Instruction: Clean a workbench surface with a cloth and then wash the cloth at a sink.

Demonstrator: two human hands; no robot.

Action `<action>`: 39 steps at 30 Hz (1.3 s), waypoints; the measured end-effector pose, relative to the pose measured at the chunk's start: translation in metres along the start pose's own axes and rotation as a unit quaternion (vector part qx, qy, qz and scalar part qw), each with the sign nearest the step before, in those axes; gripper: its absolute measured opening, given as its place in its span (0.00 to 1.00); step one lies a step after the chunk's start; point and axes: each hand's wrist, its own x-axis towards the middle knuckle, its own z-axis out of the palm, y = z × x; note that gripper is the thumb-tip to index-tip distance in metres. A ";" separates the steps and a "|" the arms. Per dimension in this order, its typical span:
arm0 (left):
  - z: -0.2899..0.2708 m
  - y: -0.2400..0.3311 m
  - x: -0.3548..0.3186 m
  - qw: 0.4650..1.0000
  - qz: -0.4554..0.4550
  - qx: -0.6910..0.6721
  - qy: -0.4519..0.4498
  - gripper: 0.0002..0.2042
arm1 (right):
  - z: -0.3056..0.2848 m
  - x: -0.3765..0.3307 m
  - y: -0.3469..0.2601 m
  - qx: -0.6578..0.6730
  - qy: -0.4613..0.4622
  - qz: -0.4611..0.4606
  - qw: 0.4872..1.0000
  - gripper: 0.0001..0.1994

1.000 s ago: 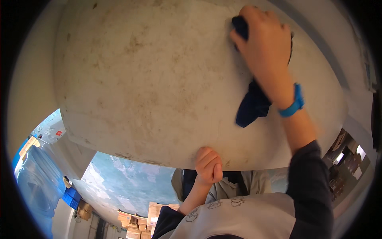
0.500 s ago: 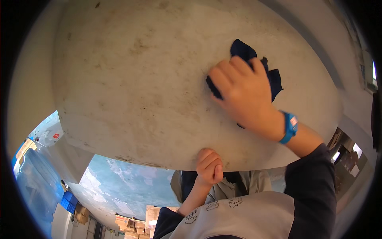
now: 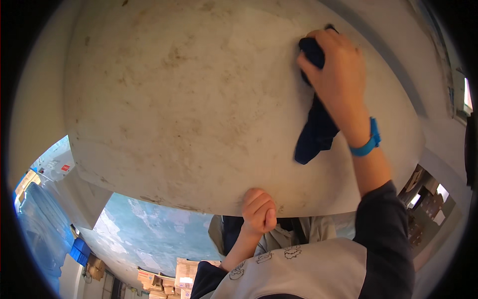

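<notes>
A dark navy cloth [image 3: 318, 130] is bunched in my right hand [image 3: 341, 74], which presses it against a pale, stained tabletop [image 3: 174, 114] near the far right side. The fingers curl around the upper part of the cloth, and its loose end trails toward me over the surface. A blue band [image 3: 367, 144] circles my right wrist. My left hand [image 3: 259, 210] is closed in a fist at the tabletop's near edge, with nothing visible in it. Brown smudges and specks spread over the middle and left of the tabletop.
A translucent blue plastic container [image 3: 42, 224] stands low at the left, with a small blue bin [image 3: 80, 251] beside it. Cardboard boxes [image 3: 186, 274] are stacked on the worn bluish floor [image 3: 144, 231]. More boxes [image 3: 428, 209] show beyond the right edge.
My right hand has moved away from me and to the right with the cloth, whose loose end now trails behind. My left fist stays at the near edge.
</notes>
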 end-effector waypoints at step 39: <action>0.000 -0.001 0.000 0.999 0.004 0.015 0.044 0.16 | 0.004 -0.020 -0.021 0.103 -0.002 -0.041 0.994 0.16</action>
